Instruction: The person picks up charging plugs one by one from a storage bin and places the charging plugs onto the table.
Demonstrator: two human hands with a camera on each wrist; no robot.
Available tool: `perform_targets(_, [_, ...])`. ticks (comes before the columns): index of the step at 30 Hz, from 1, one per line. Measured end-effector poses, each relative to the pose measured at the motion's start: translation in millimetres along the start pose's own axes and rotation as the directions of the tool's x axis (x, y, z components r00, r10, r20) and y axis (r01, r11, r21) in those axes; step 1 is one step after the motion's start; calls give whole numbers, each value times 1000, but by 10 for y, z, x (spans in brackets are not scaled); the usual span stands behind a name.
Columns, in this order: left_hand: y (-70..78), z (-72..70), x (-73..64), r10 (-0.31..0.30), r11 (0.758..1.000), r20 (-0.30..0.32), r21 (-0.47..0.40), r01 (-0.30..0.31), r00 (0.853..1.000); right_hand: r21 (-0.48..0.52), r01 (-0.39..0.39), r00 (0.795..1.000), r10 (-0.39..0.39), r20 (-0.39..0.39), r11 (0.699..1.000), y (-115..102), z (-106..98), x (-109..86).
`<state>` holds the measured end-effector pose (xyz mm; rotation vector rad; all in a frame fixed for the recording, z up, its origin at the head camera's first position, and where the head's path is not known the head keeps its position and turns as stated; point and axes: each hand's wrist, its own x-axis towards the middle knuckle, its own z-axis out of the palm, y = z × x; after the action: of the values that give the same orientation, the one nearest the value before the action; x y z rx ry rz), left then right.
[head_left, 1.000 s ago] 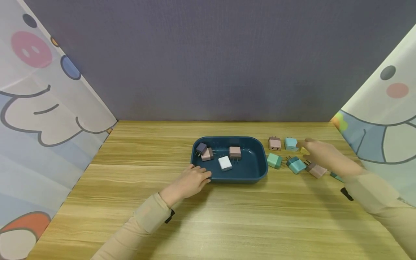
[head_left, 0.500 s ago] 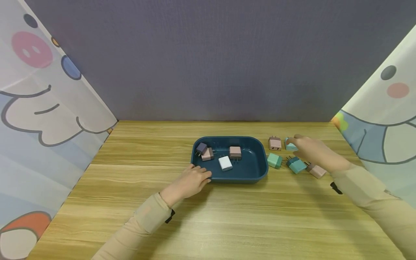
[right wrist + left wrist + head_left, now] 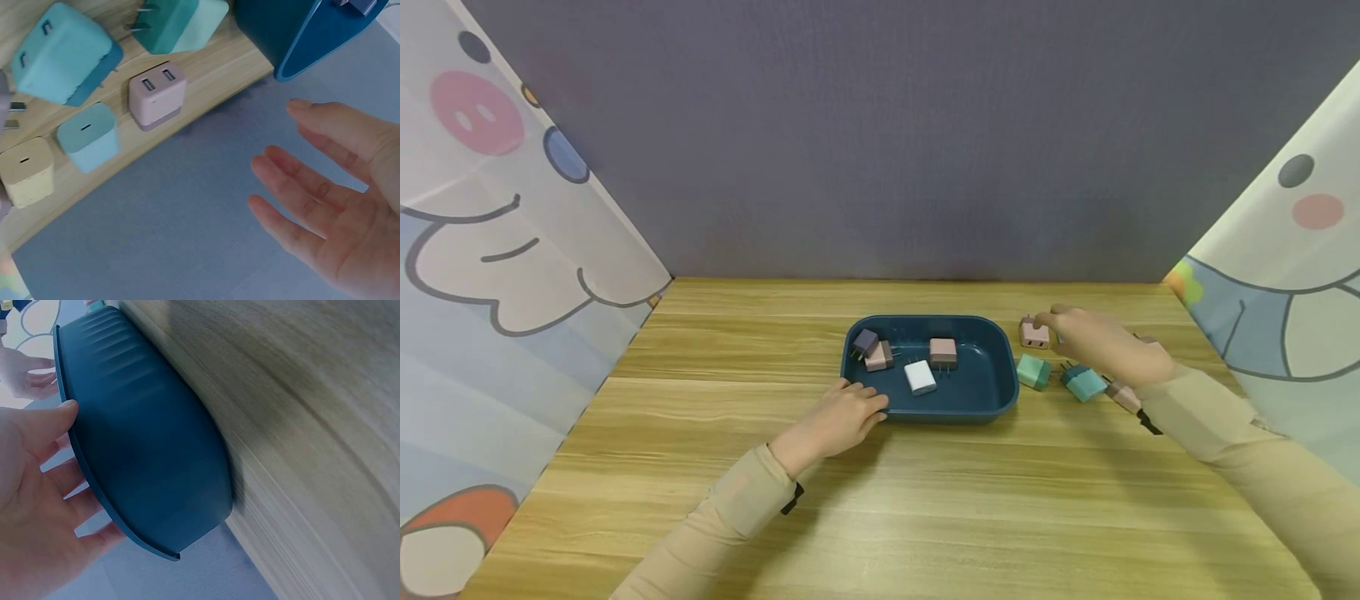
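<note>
A dark blue tray (image 3: 973, 379) holds a white charger plug (image 3: 920, 377), a dark purple plug (image 3: 865, 342) and two pink-and-brown ones. My left hand (image 3: 841, 418) grips its near left rim, thumb on the outer wall and fingers over the inside in the left wrist view. Fingers spread, my right hand (image 3: 1097, 343) hovers over the plugs right of the tray and holds nothing. Its fingertips are nearest a pink two-port plug (image 3: 1034, 335). Beneath it, a light blue plug (image 3: 90, 137) is mostly hidden in the head view.
Also on the wooden table (image 3: 925, 500) lie a green plug (image 3: 1033, 372), a teal plug (image 3: 1086, 383), a pinkish-brown plug (image 3: 1124, 396) and a yellow plug (image 3: 28, 172). A grey-purple panel (image 3: 910, 150) rises behind; patterned cloths flank both sides.
My right hand has moved left, from beside the yellow plug across the light blue one towards the pink plug. My left hand and the tray have stayed put.
</note>
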<state>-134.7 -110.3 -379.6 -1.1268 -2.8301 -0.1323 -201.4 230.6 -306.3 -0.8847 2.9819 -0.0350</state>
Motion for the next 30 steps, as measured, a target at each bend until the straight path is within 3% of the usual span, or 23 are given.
perform_targets(11, [-1, 2, -1, -2, 1000, 3, 3, 2, 1000, -57, 112, 993, -114, -31, 992, -110, 19, 170])
perform_targets(23, [-7, 18, 4, -2, 1000, -1, 4, 2, 1000, -3, 92, 990, -91, 111, 996, -303, 22, 415])
perform_targets(30, [-7, 21, 1, 5, 1000, -8, 2, -5, 1000, -7, 107, 982, -105, 156, 994, -380, 63, 535])
